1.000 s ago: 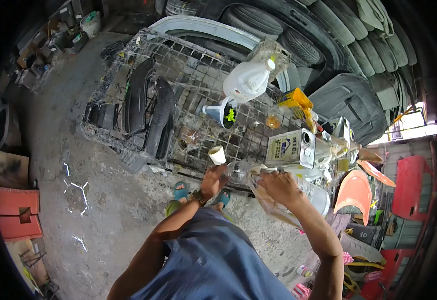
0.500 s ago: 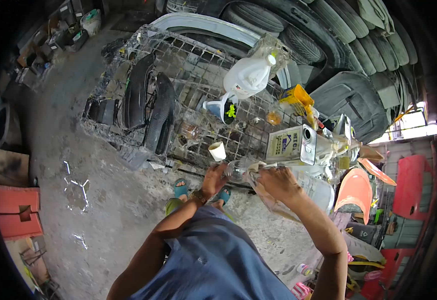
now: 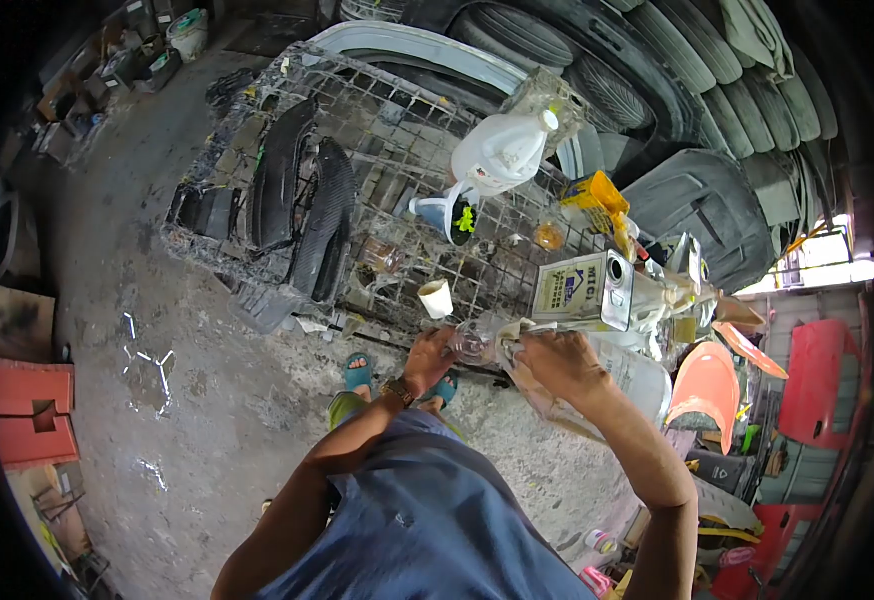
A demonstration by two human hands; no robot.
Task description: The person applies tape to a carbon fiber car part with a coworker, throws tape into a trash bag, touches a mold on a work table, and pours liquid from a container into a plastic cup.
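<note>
My left hand (image 3: 427,362) is closed around the near side of a clear plastic cup (image 3: 473,342) at the front edge of the wire-mesh rack (image 3: 357,322). My right hand (image 3: 563,364) is closed just right of the cup, its fingers pinching a pale, crumpled cloth (image 3: 509,340) beside the cup's rim. Under and behind that hand is a large translucent plastic container (image 3: 632,385), partly covered by my forearm. A small white cup (image 3: 436,299) stands on the mesh just beyond my left hand. A rectangular metal can (image 3: 582,290) with printed lettering is beyond my right hand.
On the rack are a white jug (image 3: 502,150), a funnel-like white piece (image 3: 447,212), a yellow container (image 3: 595,195) and dark curved car parts (image 3: 322,225). Tyres (image 3: 517,40) lie behind. Orange panels (image 3: 705,390) stand at right. Concrete floor (image 3: 227,400) is at left.
Both hands stay at nearly the same place, still closed on the clear cup and the pale cloth. The view has shifted slightly.
</note>
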